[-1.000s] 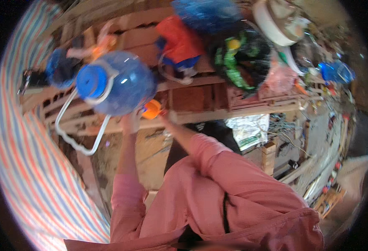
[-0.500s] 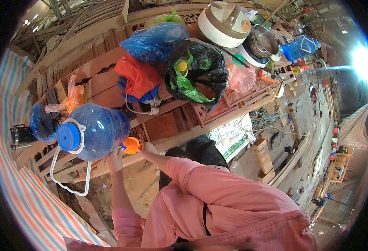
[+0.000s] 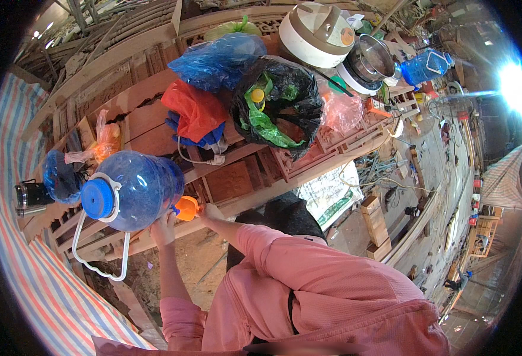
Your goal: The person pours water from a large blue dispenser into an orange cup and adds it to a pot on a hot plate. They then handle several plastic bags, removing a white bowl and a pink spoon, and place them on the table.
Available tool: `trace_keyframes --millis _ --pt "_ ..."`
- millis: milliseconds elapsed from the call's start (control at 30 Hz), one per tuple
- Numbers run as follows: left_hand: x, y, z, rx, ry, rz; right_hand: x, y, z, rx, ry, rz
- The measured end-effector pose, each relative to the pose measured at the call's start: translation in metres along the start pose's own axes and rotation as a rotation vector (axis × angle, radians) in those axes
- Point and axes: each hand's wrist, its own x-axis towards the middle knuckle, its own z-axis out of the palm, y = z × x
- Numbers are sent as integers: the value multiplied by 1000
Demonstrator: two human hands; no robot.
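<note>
A large clear-blue water jug (image 3: 145,187) with a blue cap and a white carrying handle lies on its side at the left of the wooden slats. My left hand (image 3: 164,228) is under its near end, fingers closed at the small blue tap (image 3: 176,210). Just right of that tap, my right hand (image 3: 211,213) holds an orange cup (image 3: 188,208), its mouth close to the tap. The jug and the cup partly hide the fingertips. Whether water is flowing cannot be made out.
Beyond my hands lie a red bag (image 3: 195,110), a blue bag (image 3: 219,59) and an open black bag (image 3: 278,110). A rice cooker (image 3: 314,38) and a metal pot (image 3: 370,58) stand farther right. A dark flask (image 3: 29,197) is at far left, beside a striped sheet (image 3: 47,285).
</note>
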Motion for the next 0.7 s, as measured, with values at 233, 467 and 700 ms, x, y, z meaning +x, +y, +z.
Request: trace_keyframes --millis 233,467,700 --pt "0 1 0 33 9 -10 25 13 26 53 43 67" --pt "1 -1 1 3 -12 0 65 48 68 56 110 40" --pt "1 -2 1 -2 -11 15 41 38 42 -67 81 -11"
